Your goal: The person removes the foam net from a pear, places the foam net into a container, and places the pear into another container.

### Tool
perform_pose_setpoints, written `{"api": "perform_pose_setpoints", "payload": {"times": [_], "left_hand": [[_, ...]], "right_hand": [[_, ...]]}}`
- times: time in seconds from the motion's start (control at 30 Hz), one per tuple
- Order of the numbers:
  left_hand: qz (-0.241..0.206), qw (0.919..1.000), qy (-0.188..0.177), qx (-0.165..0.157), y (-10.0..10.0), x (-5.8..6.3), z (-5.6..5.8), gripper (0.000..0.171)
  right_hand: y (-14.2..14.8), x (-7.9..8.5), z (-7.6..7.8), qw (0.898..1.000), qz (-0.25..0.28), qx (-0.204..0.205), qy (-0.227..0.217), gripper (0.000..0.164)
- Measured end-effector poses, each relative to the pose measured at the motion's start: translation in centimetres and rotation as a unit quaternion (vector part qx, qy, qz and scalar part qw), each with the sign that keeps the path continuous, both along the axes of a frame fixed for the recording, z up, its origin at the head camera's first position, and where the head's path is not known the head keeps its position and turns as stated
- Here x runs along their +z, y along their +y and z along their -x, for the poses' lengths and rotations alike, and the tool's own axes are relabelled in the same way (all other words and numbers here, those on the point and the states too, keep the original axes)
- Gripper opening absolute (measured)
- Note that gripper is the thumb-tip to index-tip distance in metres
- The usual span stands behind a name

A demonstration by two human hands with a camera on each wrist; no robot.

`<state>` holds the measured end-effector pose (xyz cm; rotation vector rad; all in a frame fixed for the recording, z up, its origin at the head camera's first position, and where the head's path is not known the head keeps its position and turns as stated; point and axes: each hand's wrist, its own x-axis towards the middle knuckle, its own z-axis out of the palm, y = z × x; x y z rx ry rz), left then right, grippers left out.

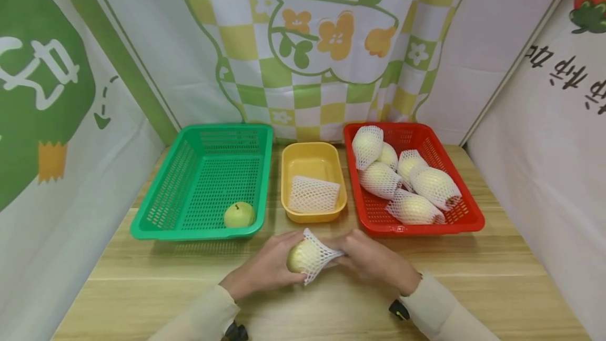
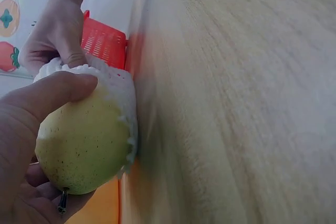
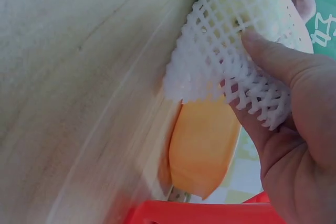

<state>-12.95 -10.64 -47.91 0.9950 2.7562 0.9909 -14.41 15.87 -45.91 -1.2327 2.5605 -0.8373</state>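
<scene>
1. The pear [image 2: 81,145], partly sleeved in its foam net [image 1: 319,259], sat at six o'clock from the yellow tub [image 1: 312,164].
2. The left hand [image 1: 270,262] cupped its bare end from nine o'clock; a gentle hold seemed best against bruising.
3. The right hand [image 1: 364,254] pinched the net's tail at three o'clock; even tension probably suited the mesh.
4. Green basket [image 1: 189,234] lay at ten, red basket [image 1: 416,229] at two.

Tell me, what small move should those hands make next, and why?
Probably the right hand should pull the net off the pear while the left hand steadies it. The right hand pinches the net, which leaves the stem end bare. A bare pear lies in the green basket, a loose net in the yellow tray.
</scene>
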Motion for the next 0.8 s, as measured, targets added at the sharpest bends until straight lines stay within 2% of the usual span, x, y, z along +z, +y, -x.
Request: {"api": "perform_pose_setpoints", "payload": {"times": [0.3, 0.4, 0.5, 0.6, 0.8], "left_hand": [[0.007, 0.9996, 0.0, 0.028, -1.7, 0.1, -0.3, 0.083], [0.015, 0.9994, 0.004, 0.032, -2.0, 0.1, -0.3, 0.083], [0.018, 0.9993, 0.009, 0.033, -2.2, 0.0, -0.2, 0.083], [0.017, 0.9993, 0.007, 0.033, -2.3, -0.1, -0.2, 0.084], [0.019, 0.9993, 0.011, 0.03, -2.5, -0.1, -0.1, 0.082]], "right_hand": [[0.6, 1.7, -0.5, 1.0, -0.01, -0.005, -0.015, 0.024], [1.1, 2.6, -0.5, 1.0, -0.02, -0.004, -0.002, 0.023], [1.6, 3.9, -0.3, 0.999, -0.031, -0.001, 0.011, 0.02], [2.0, 5.5, 0.1, 0.999, -0.031, -0.002, 0.007, 0.018], [2.3, 9.1, 1.4, 0.999, -0.03, -0.018, 0.007, 0.014]]}}
